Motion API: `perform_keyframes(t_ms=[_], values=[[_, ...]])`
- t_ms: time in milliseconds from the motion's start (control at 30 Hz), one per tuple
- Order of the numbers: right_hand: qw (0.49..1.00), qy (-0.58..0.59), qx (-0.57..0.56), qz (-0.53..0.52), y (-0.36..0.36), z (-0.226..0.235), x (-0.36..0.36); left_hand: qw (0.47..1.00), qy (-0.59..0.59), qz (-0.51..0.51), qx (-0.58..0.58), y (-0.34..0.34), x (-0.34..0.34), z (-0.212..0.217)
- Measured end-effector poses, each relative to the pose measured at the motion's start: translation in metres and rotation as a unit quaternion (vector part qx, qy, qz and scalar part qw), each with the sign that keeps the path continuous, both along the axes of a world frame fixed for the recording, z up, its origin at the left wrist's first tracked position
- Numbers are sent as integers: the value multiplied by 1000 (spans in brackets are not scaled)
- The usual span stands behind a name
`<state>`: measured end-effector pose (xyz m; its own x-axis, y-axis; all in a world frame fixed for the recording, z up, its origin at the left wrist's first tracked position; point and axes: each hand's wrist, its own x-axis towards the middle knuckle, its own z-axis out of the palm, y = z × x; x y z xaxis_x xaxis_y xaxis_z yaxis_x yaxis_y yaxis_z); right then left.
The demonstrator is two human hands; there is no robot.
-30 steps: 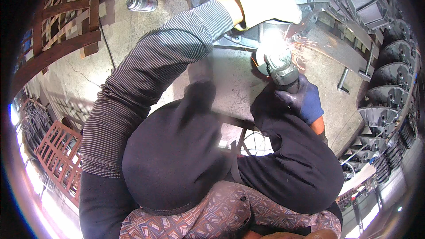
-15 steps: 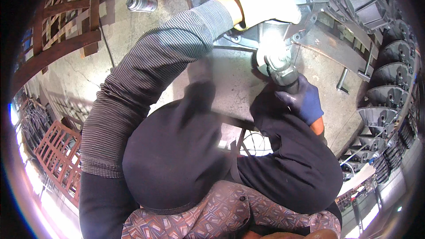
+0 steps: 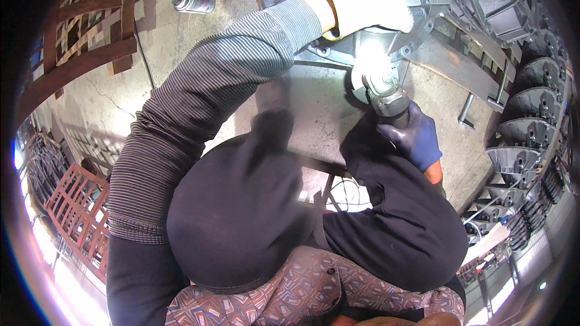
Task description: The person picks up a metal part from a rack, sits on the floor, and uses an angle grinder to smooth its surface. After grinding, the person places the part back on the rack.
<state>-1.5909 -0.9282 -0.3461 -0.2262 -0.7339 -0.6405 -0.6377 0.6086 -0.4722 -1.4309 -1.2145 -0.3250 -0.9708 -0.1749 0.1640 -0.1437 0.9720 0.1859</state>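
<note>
A pale, yellow-edged glove covers my left hand (image 3: 365, 0), which rests on the dark grey metal casting (image 3: 329, 52) at the top. Its fingers run together in the glare, so I cannot make out their grip. In a blue glove, my right hand (image 3: 417, 139) is wrapped around the body of a power tool that looks like an angle grinder (image 3: 385, 93). The grinder's metal head points up at the casting's near edge, just below my left hand. A bright white glow there hides the working end and any contact.
A spray can (image 3: 193, 2) lies on the concrete floor at the upper left, near brown metal racks (image 3: 90, 54). More castings (image 3: 528, 105) line the right side. A metal bar with handles (image 3: 468, 108) sits right of the grinder. My knees fill the lower middle.
Almost nothing differs. The casting, my left glove and the spray can sit very slightly shifted in the picture, while my right hand keeps the grinder at the same spot.
</note>
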Motion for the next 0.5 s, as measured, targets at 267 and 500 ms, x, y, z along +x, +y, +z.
perform_keyframes(t_ms=[267,500], values=[[999,27,0,18,-3,-2,3,1000,-25,-4,8,-1,-1,0],[999,41,15,26,0,-6,2,999,-32,-5,6,0,-1,3]])
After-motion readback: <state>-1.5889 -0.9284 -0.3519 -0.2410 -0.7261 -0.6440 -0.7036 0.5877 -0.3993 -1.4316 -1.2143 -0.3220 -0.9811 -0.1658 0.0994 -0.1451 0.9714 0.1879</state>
